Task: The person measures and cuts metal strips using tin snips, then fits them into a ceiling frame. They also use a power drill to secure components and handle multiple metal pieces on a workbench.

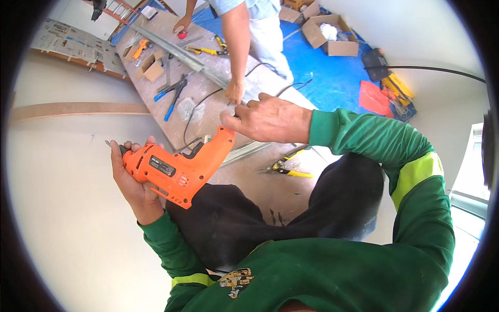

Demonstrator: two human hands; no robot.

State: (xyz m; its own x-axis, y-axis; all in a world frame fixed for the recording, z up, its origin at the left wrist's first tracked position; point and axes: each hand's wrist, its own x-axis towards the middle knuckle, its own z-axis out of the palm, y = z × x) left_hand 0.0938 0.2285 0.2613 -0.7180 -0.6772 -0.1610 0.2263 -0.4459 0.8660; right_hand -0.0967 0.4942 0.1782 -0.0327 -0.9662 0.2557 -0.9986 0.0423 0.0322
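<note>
My left hand (127, 179) grips an orange power drill (179, 169) around its chuck end, palm beneath and fingertips along the far side. A thin bit pokes out at the left. The drill's handle slants up toward the right. At the handle's end is my right hand (270, 122), thumb and fingers pinched together and touching or almost touching it. A small dark piece shows between those fingers, perhaps cord; I cannot tell. Below that hand, yellow-handled snips (286, 167) lie on the board. A black cord (189, 122) loops across the board behind the drill.
A co-worker's hand (235, 91) rests by a long metal channel (192, 61); the other is near a small red object (182, 35). Blue-handled pliers (174, 96), more yellow-handled snips (208, 51) and a small carton (152, 69) lie on the board. An open cardboard box (340, 48) stands beyond.
</note>
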